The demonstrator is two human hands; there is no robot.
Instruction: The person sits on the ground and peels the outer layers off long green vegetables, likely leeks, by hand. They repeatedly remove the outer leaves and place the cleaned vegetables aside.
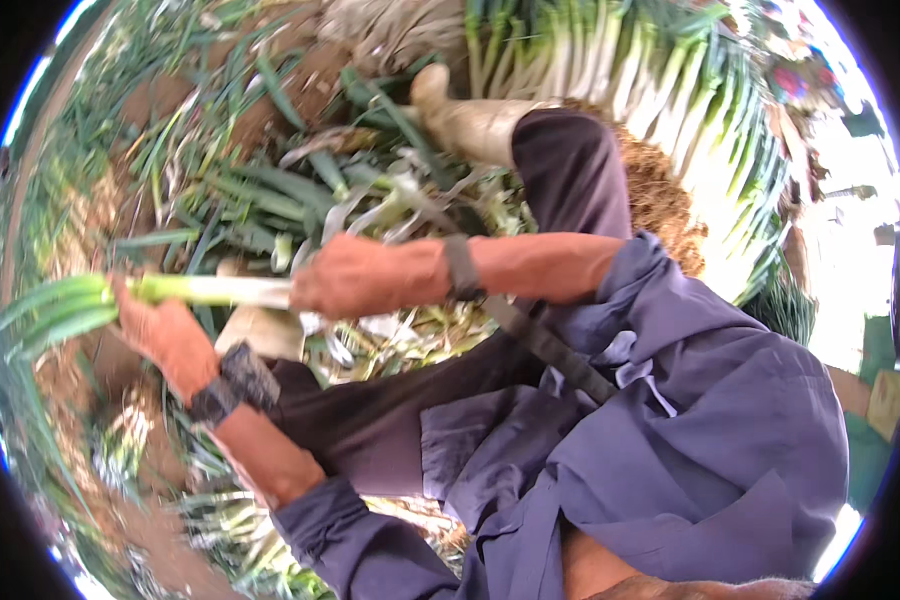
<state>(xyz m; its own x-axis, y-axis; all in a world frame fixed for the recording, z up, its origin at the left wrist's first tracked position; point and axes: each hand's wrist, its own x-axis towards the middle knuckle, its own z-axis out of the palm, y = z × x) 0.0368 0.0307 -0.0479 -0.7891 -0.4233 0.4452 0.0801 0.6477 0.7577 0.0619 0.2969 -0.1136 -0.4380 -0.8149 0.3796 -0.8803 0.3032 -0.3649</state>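
Note:
A long leek (217, 289) stretches between my two hands. My left hand (157, 330) closes around its green upper part, with the leaves (60, 307) fanning out beyond my fingers. At the other end, my right hand (352, 276) is wrapped over the white shaft, so the root end is hidden; this hand is slightly blurred. Stripped leek leaves and peelings (360, 210) lie under and around my right hand, between my legs. A dark band with a box-shaped device (249, 375) sits on my left wrist, and another dark band (461, 268) on my right.
A large row of leeks (690, 120) lies beside my bent leg (570, 165), brown roots (664, 195) towards me. Cut leaves (255, 187) cover the brown soil (157, 97). More leeks (255, 525) lie below my left arm. A pale cloth or sack (390, 30) lies near my foot (431, 90).

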